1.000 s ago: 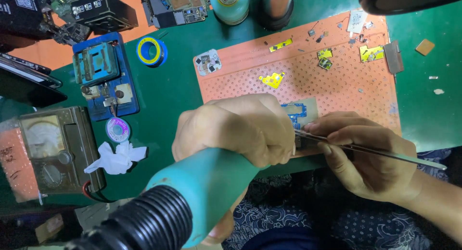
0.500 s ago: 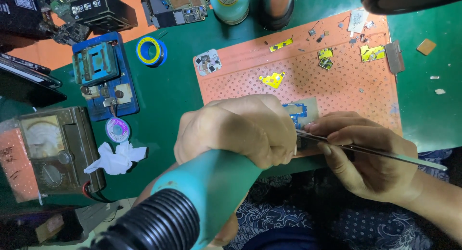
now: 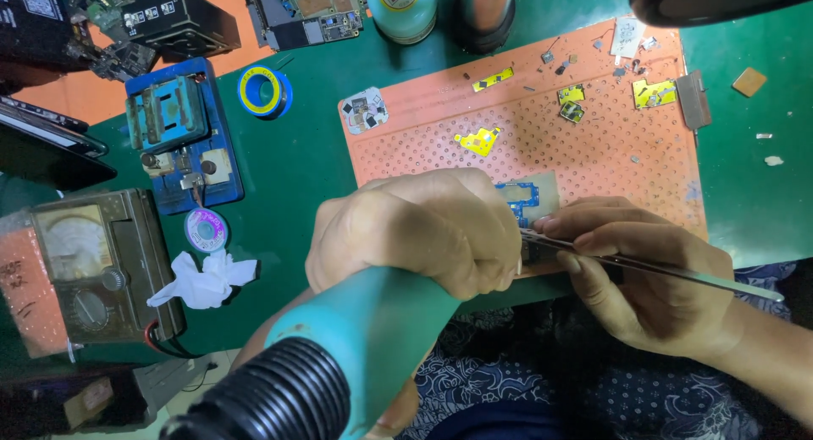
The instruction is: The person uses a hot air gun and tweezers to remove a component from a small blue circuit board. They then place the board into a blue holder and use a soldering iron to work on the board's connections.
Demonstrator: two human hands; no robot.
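— Step in hand?

— Looks like heating a part on the small blue board (image 3: 518, 194) while picking at it. Left hand (image 3: 415, 232) wrapped tight round the teal hot-air tool (image 3: 373, 338), fingers closed on its handle, nozzle hidden under the fist. Right hand (image 3: 644, 279) pinching thin metal tweezers (image 3: 677, 271), fingers closed on them, tips reaching in beside the left fist.

— And the board?

— Flat on the orange mat (image 3: 593, 143), at the mat's near edge, close to the near edge of the desk (image 3: 305, 152). Half covered by the left hand, so hard to tell whether the tips touch it.

— Next move calls for what?

— Probably a steady nozzle and a light, level lift with the tweezers. Little room between the two hands.

— Rest of the desk?

— Green top, crowded. Yellow scraps and tiny parts toward the mat's far edge. Blue clamp block (image 3: 182, 131) and a blue and yellow tape roll (image 3: 264, 91) toward the far left corner. Old dial meter (image 3: 85, 262) at the left edge, crumpled white tissue (image 3: 203, 279) just beside it. Nothing of the room beyond.
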